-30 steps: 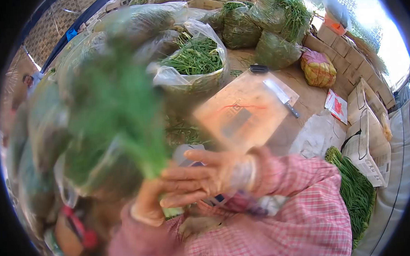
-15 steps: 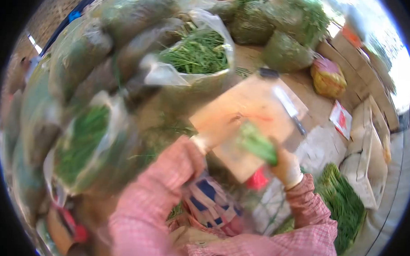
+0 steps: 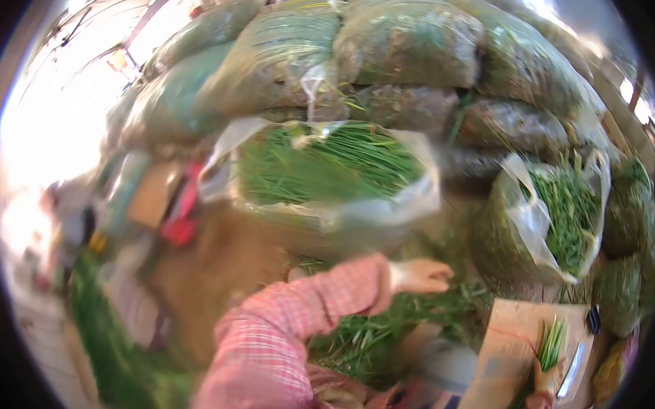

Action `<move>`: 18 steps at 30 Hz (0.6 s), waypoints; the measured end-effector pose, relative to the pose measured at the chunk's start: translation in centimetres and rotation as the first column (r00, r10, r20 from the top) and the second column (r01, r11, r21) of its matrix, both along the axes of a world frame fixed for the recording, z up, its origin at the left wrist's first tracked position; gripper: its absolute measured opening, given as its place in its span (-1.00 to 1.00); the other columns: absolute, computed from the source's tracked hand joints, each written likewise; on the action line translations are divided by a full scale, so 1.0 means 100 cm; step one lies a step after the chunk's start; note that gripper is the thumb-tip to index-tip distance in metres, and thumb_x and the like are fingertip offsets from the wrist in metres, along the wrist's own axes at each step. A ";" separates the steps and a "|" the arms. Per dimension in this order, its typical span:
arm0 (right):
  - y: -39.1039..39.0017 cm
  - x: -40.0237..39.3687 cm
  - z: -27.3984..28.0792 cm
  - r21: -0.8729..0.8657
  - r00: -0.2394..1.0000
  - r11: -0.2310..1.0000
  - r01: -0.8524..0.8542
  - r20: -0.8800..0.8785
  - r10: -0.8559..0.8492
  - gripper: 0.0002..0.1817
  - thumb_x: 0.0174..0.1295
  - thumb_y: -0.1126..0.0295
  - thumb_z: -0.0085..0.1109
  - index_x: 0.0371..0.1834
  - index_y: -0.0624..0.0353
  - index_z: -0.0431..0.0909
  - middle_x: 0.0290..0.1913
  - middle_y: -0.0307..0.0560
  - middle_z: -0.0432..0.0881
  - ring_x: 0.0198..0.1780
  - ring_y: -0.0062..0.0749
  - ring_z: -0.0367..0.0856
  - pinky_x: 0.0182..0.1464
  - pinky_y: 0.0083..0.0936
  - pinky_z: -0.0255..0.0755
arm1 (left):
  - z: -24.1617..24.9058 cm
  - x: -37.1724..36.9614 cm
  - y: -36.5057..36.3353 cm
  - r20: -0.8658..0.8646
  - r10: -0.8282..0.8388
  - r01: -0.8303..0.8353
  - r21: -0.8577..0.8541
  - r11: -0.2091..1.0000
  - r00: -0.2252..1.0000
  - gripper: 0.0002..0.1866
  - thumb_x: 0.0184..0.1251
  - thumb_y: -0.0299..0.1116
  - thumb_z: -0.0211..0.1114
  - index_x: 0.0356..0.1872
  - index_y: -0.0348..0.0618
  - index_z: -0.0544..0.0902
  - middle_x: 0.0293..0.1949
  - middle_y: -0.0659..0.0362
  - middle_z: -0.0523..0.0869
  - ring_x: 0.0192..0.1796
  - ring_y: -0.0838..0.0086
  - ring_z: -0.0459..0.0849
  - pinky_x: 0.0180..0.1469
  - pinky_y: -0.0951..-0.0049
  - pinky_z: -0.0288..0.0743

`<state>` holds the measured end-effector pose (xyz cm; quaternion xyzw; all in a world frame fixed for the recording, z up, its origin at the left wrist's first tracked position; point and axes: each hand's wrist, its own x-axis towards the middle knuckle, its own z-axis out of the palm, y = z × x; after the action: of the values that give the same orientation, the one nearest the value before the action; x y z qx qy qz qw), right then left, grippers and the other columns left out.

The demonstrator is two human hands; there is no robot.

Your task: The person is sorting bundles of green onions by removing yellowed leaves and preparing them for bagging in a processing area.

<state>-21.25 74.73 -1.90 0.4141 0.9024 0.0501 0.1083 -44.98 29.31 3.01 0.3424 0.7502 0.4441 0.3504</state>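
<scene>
My left hand (image 3: 421, 276) reaches out in a pink checked sleeve over loose green stalks (image 3: 368, 340) on the ground. Its fingers are slightly bent and a little apart, with nothing seen between them. At the lower right, my right hand (image 3: 545, 377) is closed around the lower end of a small green bunch (image 3: 552, 343), over a flat cardboard sheet (image 3: 502, 342). A knife (image 3: 571, 369) lies beside that hand, to its right. Beyond my left hand stands an open plastic bag (image 3: 382, 211) full of long green stalks (image 3: 340, 161).
Large stuffed green bags (image 3: 408, 43) are stacked across the back. Another open bag of greens (image 3: 515, 219) stands on the right. A green pile (image 3: 112, 342) lies at the left, near a red object (image 3: 180, 230). A small black object (image 3: 593, 319) is at the cardboard's edge.
The view has swung left, so the cardboard now sits at the lower right. My left hand has moved off the cardboard to above the loose stalks. My right hand still holds a green bunch.
</scene>
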 end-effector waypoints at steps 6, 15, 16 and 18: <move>-0.156 -0.089 0.103 -0.395 0.679 0.592 -0.702 -0.621 0.391 -0.41 0.12 -0.02 0.16 0.12 0.13 0.46 -0.05 0.06 0.59 -0.12 -0.13 0.59 -0.09 -0.30 0.47 | 0.047 -0.066 -0.203 0.005 0.472 -0.472 -0.011 0.881 0.881 -0.59 0.26 -0.11 0.15 0.01 -0.18 0.55 0.00 0.07 0.59 0.05 0.37 0.53 0.16 0.36 0.37; -0.378 -0.369 0.049 -0.089 0.275 0.297 -0.951 -0.686 0.674 -0.58 0.04 0.40 0.22 0.01 0.20 0.44 -0.06 0.08 0.50 0.05 -0.05 0.42 0.13 -0.27 0.27 | 0.000 -0.094 -0.449 -0.661 0.751 -0.956 0.213 0.202 0.011 -0.53 0.07 -0.33 0.27 0.07 -0.22 0.50 -0.06 -0.03 0.63 0.01 0.23 0.59 0.06 0.37 0.40; -0.367 -0.397 0.024 -0.029 0.365 0.440 -0.897 -0.608 0.705 -0.55 0.03 0.38 0.26 0.04 0.19 0.44 -0.05 0.08 0.51 0.01 -0.03 0.45 0.12 -0.26 0.28 | 0.018 -0.081 -0.450 -0.713 0.701 -0.966 0.161 0.200 0.027 -0.50 0.06 -0.32 0.28 0.08 -0.19 0.49 -0.06 -0.03 0.63 0.00 0.24 0.59 0.06 0.37 0.41; -0.349 -0.423 0.000 -0.299 0.524 0.464 -0.834 -0.693 0.495 -0.42 0.00 0.45 0.27 0.17 0.19 0.36 -0.02 0.06 0.53 -0.03 -0.16 0.52 0.07 -0.34 0.36 | 0.002 -0.069 -0.470 -0.774 0.631 -0.962 0.122 0.245 0.062 -0.45 0.02 -0.31 0.31 0.13 -0.14 0.46 -0.07 -0.04 0.63 0.00 0.25 0.59 0.05 0.36 0.42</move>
<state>-63.55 39.82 -1.93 -0.0530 0.9476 -0.3124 -0.0414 -51.93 -17.67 3.22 -0.1036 0.9467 0.2151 -0.2164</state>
